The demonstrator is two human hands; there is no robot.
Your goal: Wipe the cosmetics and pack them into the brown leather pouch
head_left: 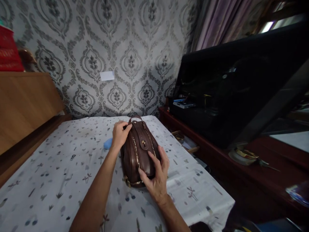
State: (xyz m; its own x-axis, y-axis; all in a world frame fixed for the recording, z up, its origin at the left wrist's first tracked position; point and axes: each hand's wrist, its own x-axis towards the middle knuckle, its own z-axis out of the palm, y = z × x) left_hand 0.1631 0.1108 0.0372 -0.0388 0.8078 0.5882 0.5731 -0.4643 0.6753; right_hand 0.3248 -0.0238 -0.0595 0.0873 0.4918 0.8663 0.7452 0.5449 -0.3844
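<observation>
A dark brown leather handbag (144, 145) lies on the patterned white cloth (84, 154), with gold-toned zips running along it. Its short carry loop is at the far end, and a strap with a small metal clasp (143, 142) crosses the middle. At the far left edge of the bag, my left hand (120, 132) is closed, thumb and index finger gripping near the end of the zip; the exact piece between them is hidden. My right hand (158, 175) lies over the near right part, fingers spread, thumb and fingertips touching the leather.
A small light blue object (107, 143) sits left of the bag. To the right stands a large black screen (231, 87) on a dark red cabinet (241, 167), with a roll of tape (243, 155) and a partly open drawer (190, 146). A wooden headboard (26, 106) is at left.
</observation>
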